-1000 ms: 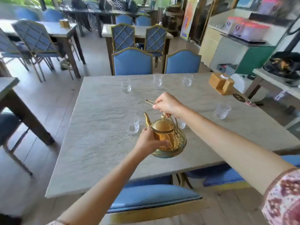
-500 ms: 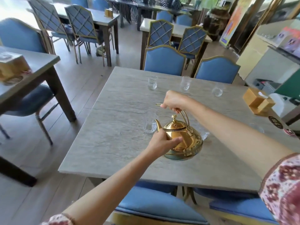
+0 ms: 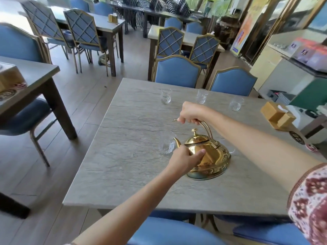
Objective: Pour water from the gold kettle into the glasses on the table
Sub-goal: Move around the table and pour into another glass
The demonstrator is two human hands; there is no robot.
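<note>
Over the grey table (image 3: pixel 123 170), gold kettle (image 3: pixel 210 156), right hand (image 3: pixel 192 112) gripping handle, left hand (image 3: pixel 184 160) bracing body

One gold kettle (image 3: pixel 210 154), five glasses (image 3: pixel 166 96), two hands (image 3: pixel 184 160), one wooden box (image 3: pixel 277 117)

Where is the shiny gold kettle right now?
The gold kettle is over the near middle of the stone table, between both hands, its spout beside a near glass.

The right hand (image 3: pixel 192 112), just above frame centre, is clenched in a fist, its forearm running in from the right edge. The left hand (image 3: pixel 184 159), at centre, is cupped with thumb extended, its arm rising from the bottom edge.
</note>
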